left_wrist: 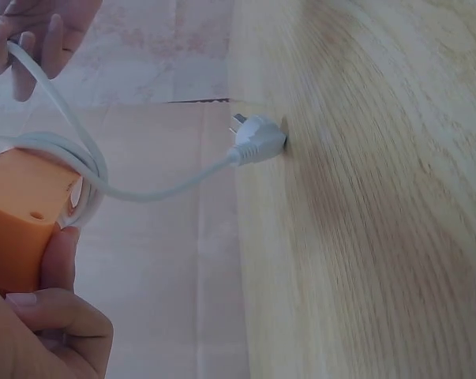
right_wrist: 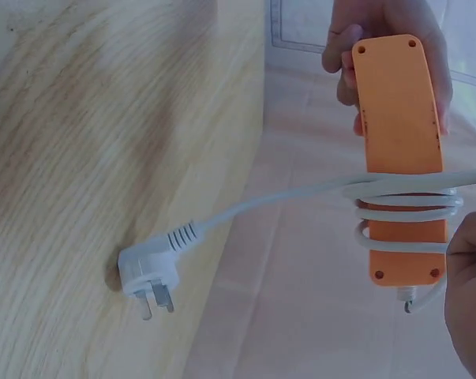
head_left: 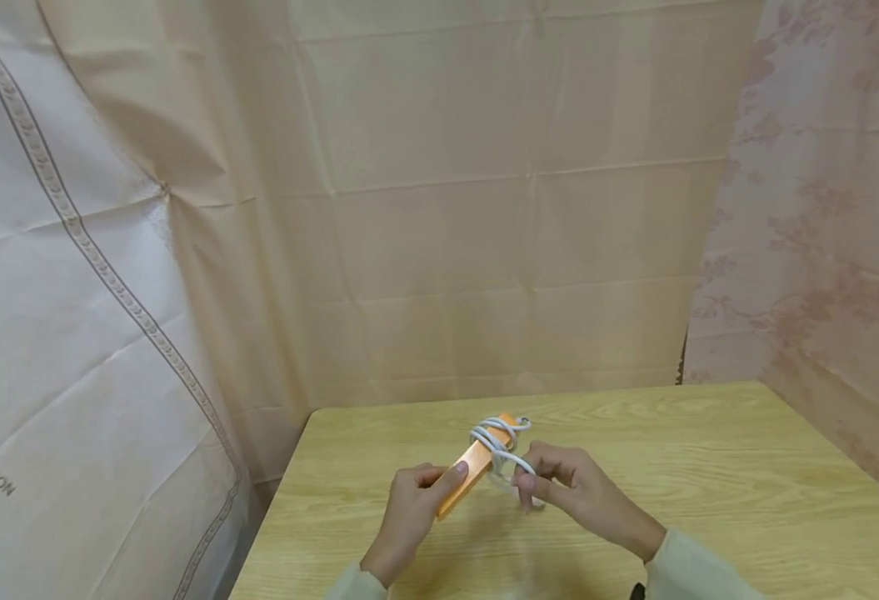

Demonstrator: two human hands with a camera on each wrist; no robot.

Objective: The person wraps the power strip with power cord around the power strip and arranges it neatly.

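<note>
My left hand [head_left: 409,510] grips the lower end of an orange power strip [head_left: 476,460], its thumb lying on the upper face. The strip is tilted above the table, its far end pointing up and right. A white cord [left_wrist: 135,195] is wound several turns around the far part of the strip. To the right, my right hand [head_left: 577,492] pinches a stretch of that cord between thumb and fingers. The cord's white plug [right_wrist: 147,264] hangs below the strip by the tabletop, pins exposed; whether it touches the wood I cannot tell.
A wood-grain table [head_left: 334,475] lies below both hands. Behind it hangs a beige cloth [head_left: 439,250]. White printed fabric [head_left: 72,375] drapes at the left, and a floral curtain [head_left: 821,250] hangs along the right side.
</note>
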